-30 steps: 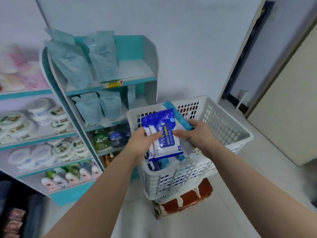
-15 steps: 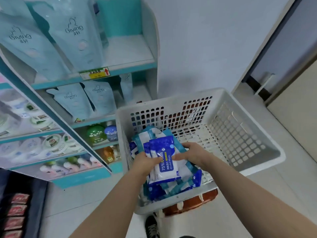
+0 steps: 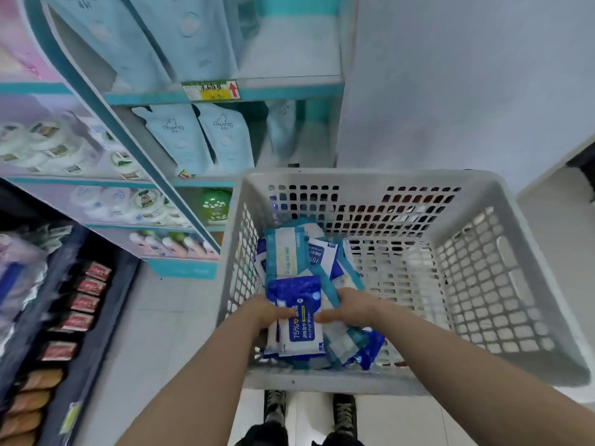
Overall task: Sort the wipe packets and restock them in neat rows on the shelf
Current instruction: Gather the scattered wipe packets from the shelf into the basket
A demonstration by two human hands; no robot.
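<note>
Both hands are down inside the white basket (image 3: 502,284), low on its left side. The left hand (image 3: 265,312) and the right hand (image 3: 349,309) each have a closed grip on the same blue alcohol wipe packet (image 3: 297,312), one on each side, with thumbs on top. Held from both sides like this, the packet and the few stacked under it stay flat and lined up.

More wipe packets (image 3: 299,252) lie in a messy pile behind it (some are teal and white, some dark blue), so the sorting does not look done.

The shelf (image 3: 289,88) stands up and to the left of the basket. It has bare room on its right part, next to the pale blue pouches (image 3: 199,136). That looks like a good place for the rows. No wipe packets show there yet.
</note>
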